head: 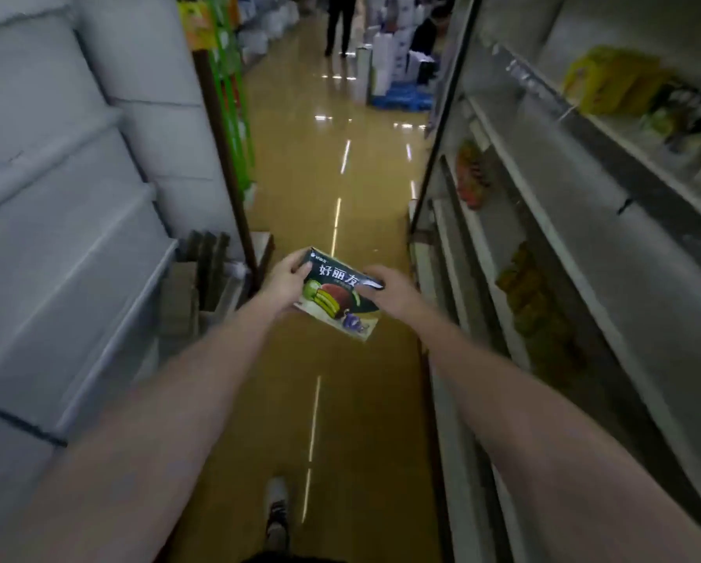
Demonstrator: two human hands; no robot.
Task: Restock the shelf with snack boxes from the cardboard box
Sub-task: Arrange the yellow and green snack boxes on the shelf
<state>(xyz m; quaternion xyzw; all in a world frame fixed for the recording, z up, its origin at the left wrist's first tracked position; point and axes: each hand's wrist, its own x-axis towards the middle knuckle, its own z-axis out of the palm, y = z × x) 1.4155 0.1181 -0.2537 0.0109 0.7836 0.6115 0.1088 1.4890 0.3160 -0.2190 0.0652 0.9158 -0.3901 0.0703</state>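
A person stands in a shop aisle with both bare arms stretched forward over a glossy yellow-brown floor (332, 188). Between the hands is a flat rectangular snack box (338, 296), dark at its far end and pale at its near end, printed with white Chinese characters and pictures of a green apple, a banana and purple grapes. It is held in the air above the aisle, tilted so that its printed face turns up towards the camera. The left hand (286, 280) grips the box's far left corner, fingers curled over the edge. The right hand (389, 292) grips the right end, with its fingers wrapped round that side.

To the right runs a white metal shelf unit (544, 221) with several tiers; blurred yellow packages (613, 81) sit on an upper tier, and orange and brown packets lie on lower ones. To the left stands a wall of pale grey stacked cartons (56, 156), and beside it, near the left hand, folded brown cardboard (202, 270) stands on edge. One shoe (276, 509) shows on the floor below. Far down the aisle, a person in dark trousers (338, 22) stands near white stacked goods.
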